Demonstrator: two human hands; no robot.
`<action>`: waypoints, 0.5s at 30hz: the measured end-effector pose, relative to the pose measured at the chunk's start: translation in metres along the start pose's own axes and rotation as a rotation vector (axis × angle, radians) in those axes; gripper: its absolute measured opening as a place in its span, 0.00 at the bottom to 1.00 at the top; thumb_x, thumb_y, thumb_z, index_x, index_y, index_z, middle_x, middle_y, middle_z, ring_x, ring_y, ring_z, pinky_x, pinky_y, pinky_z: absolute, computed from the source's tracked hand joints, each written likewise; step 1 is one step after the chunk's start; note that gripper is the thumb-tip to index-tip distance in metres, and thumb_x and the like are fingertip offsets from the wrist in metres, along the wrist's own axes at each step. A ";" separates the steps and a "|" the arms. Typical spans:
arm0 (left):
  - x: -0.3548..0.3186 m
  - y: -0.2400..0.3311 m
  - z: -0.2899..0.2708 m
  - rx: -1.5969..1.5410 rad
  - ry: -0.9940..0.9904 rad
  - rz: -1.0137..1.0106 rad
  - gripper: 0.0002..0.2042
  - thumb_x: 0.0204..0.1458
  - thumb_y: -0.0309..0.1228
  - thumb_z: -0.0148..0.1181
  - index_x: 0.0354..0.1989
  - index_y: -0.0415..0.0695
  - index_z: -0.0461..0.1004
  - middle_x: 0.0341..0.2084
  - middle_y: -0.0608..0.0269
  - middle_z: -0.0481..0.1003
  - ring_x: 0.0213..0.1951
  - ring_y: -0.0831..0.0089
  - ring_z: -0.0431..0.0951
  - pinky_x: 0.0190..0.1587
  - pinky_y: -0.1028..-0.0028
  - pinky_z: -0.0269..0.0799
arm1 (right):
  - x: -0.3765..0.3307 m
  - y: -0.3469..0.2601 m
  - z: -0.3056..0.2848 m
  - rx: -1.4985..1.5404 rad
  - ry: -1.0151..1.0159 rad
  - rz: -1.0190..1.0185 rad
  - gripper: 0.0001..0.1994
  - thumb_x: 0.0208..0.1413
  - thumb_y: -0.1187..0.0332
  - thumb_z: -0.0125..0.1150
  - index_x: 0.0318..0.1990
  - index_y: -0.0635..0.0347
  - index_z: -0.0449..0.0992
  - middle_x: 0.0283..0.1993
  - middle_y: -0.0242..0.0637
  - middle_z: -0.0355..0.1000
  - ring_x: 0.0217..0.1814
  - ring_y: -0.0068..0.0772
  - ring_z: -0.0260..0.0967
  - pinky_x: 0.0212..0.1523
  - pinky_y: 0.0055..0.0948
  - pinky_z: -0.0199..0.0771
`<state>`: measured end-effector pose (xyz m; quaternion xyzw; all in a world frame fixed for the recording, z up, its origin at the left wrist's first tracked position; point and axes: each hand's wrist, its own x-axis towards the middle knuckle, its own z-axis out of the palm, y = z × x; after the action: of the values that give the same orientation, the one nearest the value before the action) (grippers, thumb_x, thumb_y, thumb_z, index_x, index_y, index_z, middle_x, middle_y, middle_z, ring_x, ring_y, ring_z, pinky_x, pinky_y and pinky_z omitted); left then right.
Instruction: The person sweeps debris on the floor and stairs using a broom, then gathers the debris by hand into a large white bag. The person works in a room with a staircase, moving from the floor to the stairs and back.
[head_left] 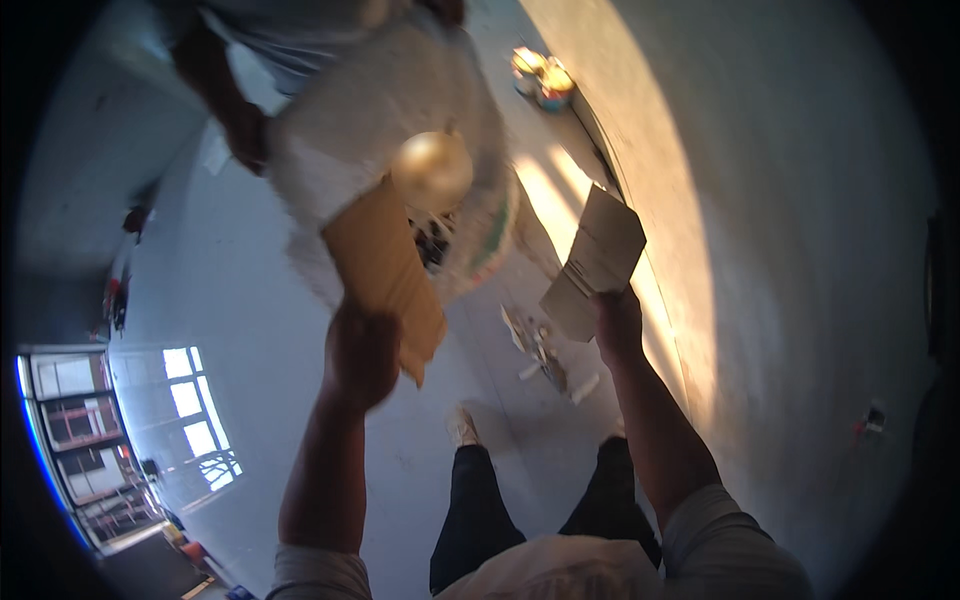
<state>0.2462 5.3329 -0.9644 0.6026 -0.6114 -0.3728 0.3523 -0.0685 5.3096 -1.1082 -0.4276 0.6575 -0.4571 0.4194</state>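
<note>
My left hand (365, 350) is closed round a long brown piece of cardboard (380, 255), whose far end is over the mouth of a large whitish sack (340, 130). Dark and pale bits show inside the sack. A blurred round, pale yellow thing (433, 172) is at its opening; I cannot make out what it is. Out to the right, my right hand (618, 318) grips a folded, greyish-brown cardboard piece (607, 240) by its lower edge. Across from me stands another person, one hand (248, 138) beside the sack's left rim.
A small heap of scraps (540, 350) lies on the floor between my feet and the sack. Along the sunlit wall (655, 150) on the right sits a colourful container with yellowish contents (545, 80). Windows (85, 440) are at the far left.
</note>
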 end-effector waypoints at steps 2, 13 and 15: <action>-0.052 -0.025 0.046 0.019 -0.101 0.106 0.13 0.51 0.26 0.46 0.45 0.36 0.68 0.27 0.54 0.73 0.26 0.64 0.76 0.31 0.67 0.73 | -0.012 0.113 -0.035 0.061 0.058 0.094 0.18 0.54 0.67 0.51 0.50 0.66 0.72 0.42 0.43 0.75 0.44 0.35 0.72 0.45 0.34 0.71; 0.061 -0.483 0.308 0.614 -0.404 -0.454 0.33 0.50 0.30 0.47 0.70 0.45 0.53 0.52 0.36 0.70 0.52 0.43 0.73 0.54 0.54 0.70 | -0.095 0.569 -0.049 -0.145 0.287 1.130 0.20 0.62 0.68 0.48 0.61 0.56 0.67 0.52 0.46 0.73 0.48 0.47 0.73 0.48 0.42 0.72; 0.114 -0.539 0.338 0.683 -0.351 -0.465 0.34 0.50 0.29 0.47 0.70 0.45 0.53 0.50 0.37 0.72 0.50 0.43 0.74 0.52 0.55 0.71 | -0.082 0.620 -0.033 -0.260 0.314 1.113 0.22 0.61 0.70 0.48 0.64 0.53 0.64 0.54 0.48 0.73 0.50 0.50 0.73 0.48 0.44 0.73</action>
<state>0.2019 5.2314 -1.6012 0.7334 -0.5982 -0.3153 -0.0693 -0.1877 5.5293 -1.6827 0.0065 0.8878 -0.1417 0.4378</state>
